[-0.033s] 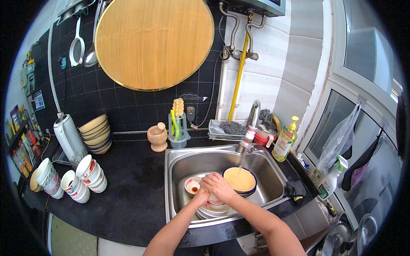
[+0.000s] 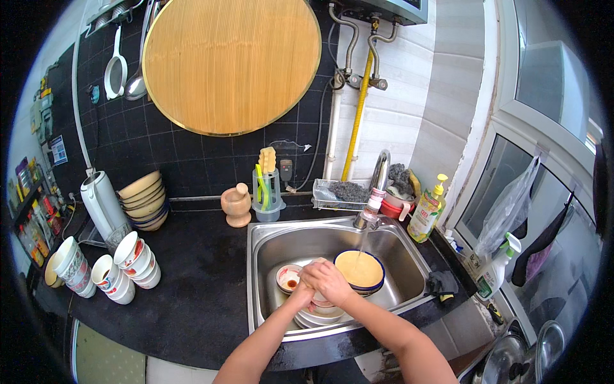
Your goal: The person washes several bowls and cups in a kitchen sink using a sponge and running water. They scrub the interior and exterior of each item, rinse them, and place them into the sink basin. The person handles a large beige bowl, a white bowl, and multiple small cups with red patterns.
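While water is running from the faucet (image 2: 377, 192) into the steel sink (image 2: 272, 240), both hands are working over a stack of dishes (image 2: 320, 313) at the basin's front. Right hand (image 2: 329, 281): lying curled over a small bowl (image 2: 322, 301) atop the stack. Left hand (image 2: 300, 294): pressing against the same bowl, grip unclear. Beside them: a blue-rimmed bowl (image 2: 360, 270) sitting under the stream; a small sauce-stained bowl (image 2: 288, 278) lying to the left.

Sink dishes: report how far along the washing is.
Done, apparently: stacked cups and stacked bowls sit on the black counter, though clean or not is unclear. In hand: left hand and right hand work together on a dish over the sink. Left: a small sauce-stained bowl, the blue-rimmed bowl under the running faucet, and plates beneath the hands.
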`<state>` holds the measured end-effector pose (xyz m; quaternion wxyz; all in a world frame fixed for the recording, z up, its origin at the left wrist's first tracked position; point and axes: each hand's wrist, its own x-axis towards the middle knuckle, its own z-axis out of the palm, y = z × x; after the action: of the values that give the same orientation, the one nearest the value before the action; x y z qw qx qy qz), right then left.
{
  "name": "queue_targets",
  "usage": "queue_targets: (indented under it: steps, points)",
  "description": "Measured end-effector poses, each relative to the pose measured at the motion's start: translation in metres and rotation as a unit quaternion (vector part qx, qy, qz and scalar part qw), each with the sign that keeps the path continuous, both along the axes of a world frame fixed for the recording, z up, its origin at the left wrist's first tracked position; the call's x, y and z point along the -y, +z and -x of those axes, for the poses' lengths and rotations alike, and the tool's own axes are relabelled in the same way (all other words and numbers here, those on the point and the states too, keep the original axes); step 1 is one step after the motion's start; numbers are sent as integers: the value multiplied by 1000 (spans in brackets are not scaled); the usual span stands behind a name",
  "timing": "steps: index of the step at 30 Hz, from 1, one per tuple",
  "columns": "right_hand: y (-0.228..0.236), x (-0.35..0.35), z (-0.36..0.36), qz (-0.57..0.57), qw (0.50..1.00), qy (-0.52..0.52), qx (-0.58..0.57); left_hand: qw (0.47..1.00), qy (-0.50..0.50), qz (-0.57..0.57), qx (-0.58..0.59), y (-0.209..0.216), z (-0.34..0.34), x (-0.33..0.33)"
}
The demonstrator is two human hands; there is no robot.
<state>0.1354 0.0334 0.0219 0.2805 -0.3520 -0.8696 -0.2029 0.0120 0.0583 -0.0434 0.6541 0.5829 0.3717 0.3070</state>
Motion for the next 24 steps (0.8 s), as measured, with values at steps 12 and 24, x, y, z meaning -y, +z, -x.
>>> queue_targets:
  steps: [12, 24]
  points:
    - [-32, 10, -3, 342, 921, -98, -160, 979, 110, 107, 132, -8, 7, -13]
    - [-18, 23, 4, 262, 957, -117, -46, 979, 56, 151, 122, -30, 13, -27]
